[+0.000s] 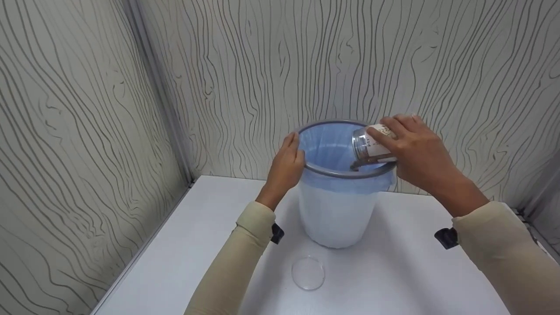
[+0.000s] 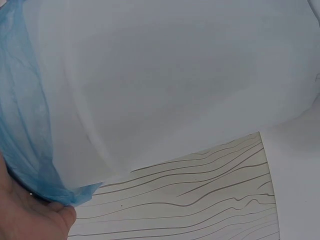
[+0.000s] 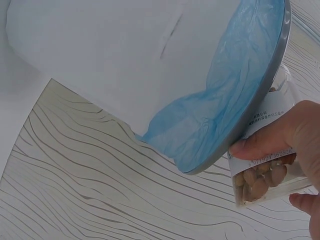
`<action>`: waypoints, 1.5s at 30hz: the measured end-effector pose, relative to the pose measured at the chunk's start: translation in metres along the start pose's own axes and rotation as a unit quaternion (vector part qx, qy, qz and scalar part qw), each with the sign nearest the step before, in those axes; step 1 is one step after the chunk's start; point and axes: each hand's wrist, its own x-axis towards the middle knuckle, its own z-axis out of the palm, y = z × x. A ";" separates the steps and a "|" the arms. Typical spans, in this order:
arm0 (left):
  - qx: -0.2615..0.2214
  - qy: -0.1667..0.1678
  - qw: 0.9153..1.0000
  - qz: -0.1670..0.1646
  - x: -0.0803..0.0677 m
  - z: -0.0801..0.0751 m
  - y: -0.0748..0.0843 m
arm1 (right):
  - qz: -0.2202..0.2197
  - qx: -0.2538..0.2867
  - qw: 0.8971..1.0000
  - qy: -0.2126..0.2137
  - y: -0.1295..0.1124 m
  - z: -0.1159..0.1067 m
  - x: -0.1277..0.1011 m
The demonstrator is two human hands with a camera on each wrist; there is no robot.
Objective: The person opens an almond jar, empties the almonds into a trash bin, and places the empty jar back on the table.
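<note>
A white trash can (image 1: pixel 339 214) stands on the table, lined with a blue plastic bag (image 1: pixel 323 144) folded over its grey rim (image 1: pixel 345 174). My left hand (image 1: pixel 286 164) grips the rim on its left side, with the bag (image 2: pixel 25 110) under the fingers. Over the right side of the opening, my right hand (image 1: pixel 415 148) holds a clear labelled jar (image 1: pixel 376 144), tilted with its mouth toward the inside. Brown nut-like pieces (image 3: pixel 260 182) show through the jar wall in the right wrist view. Some dark contents (image 1: pixel 355 165) are at the jar's mouth.
A clear round lid (image 1: pixel 308 273) lies flat on the white table (image 1: pixel 210 218) in front of the trash can. Wood-grain patterned panels (image 1: pixel 262 65) rise behind and at the left of the table.
</note>
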 end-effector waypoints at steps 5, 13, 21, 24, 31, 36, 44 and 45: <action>0.000 0.001 1.000 0.000 0.000 0.000 0.000 | -0.004 0.001 1.000 0.001 0.000 0.000 0.000; -0.001 0.000 1.000 -0.001 -0.001 0.000 -0.001 | -0.005 -0.003 1.000 -0.001 -0.001 0.000 0.001; 0.001 -0.002 1.000 -0.002 0.001 0.000 -0.001 | -0.009 -0.002 1.000 -0.002 -0.001 0.000 0.001; 0.002 -0.002 1.000 0.001 0.001 0.000 -0.001 | -0.013 -0.003 1.000 0.000 0.000 0.000 0.001; 0.011 0.003 1.000 0.007 -0.001 0.000 -0.001 | -0.018 -0.005 1.000 -0.005 -0.001 0.001 0.002; 0.013 0.004 1.000 0.005 -0.001 0.000 -0.001 | -0.019 -0.008 1.000 -0.011 -0.002 0.001 0.002; 0.013 0.005 1.000 0.005 -0.001 0.000 -0.001 | -0.027 -0.015 0.999 -0.012 -0.002 0.000 0.003; 0.012 0.004 1.000 0.004 -0.001 0.000 -0.001 | -0.027 -0.015 0.999 -0.014 -0.002 0.000 0.003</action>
